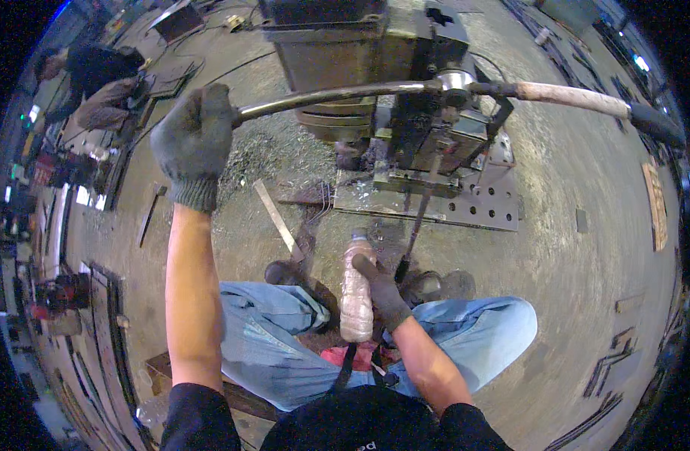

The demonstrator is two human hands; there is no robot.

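My left hand (195,139), in a grey knit glove, is closed around the left end of a long metal lever bar (337,94). The bar runs through a round hub (455,86) on a drilling machine (326,60) in front of me. Low between my knees, my gloved right hand (384,289) grips a plastic bottle (355,319) of cloudy, pinkish-brown liquid. Its neck points away from me, toward the machine. A steel plate with a row of holes (428,212) lies under the machine; the machine hides the drilling spot.
Metal shavings (258,154) cover the floor left of the machine. A flat strip (277,218) lies before my left foot. Another person (108,86) crouches at the far left. Steel bars (108,331) lie at left, and angled metal pieces (608,368) at right.
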